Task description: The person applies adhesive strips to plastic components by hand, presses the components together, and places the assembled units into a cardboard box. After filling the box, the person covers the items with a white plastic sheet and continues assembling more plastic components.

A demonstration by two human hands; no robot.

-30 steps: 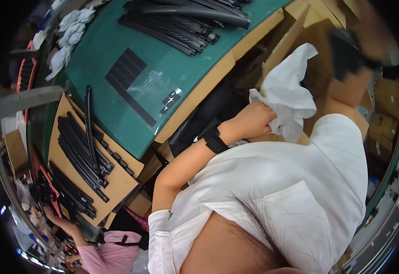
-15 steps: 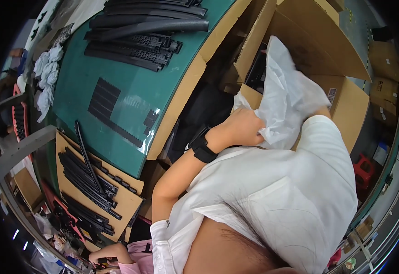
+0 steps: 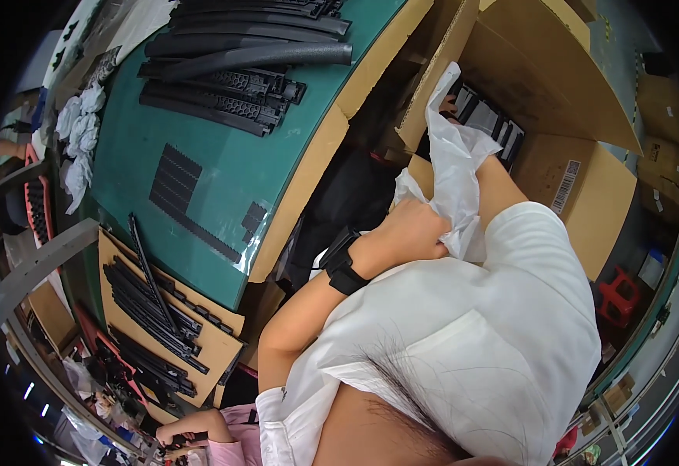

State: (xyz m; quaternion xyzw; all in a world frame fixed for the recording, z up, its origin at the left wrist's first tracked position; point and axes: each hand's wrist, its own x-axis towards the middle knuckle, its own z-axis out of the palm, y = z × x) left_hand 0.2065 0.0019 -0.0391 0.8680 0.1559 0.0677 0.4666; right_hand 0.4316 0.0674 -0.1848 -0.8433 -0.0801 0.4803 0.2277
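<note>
A crumpled white plastic bag hangs over the near side of an open cardboard box. My left hand, with a black band on its wrist, is closed around the bag's near edge. My right forearm reaches into the box, and the plastic covers most of that hand. Fingertips of my right hand seem to show past the bag's far edge, beside dark parts. Several black and grey parts lie in a row inside the box. Whether the right fingers grip one is hidden.
Left of the box stands a green-topped table with long black trim pieces and flat black strips. More black strips lie on a cardboard sheet. A red stool stands at right; another person's arm shows at lower left.
My right hand has moved left and farther into the box, and the bag has bunched up leftward. The row of parts inside now shows. My left hand keeps its hold on the bag.
</note>
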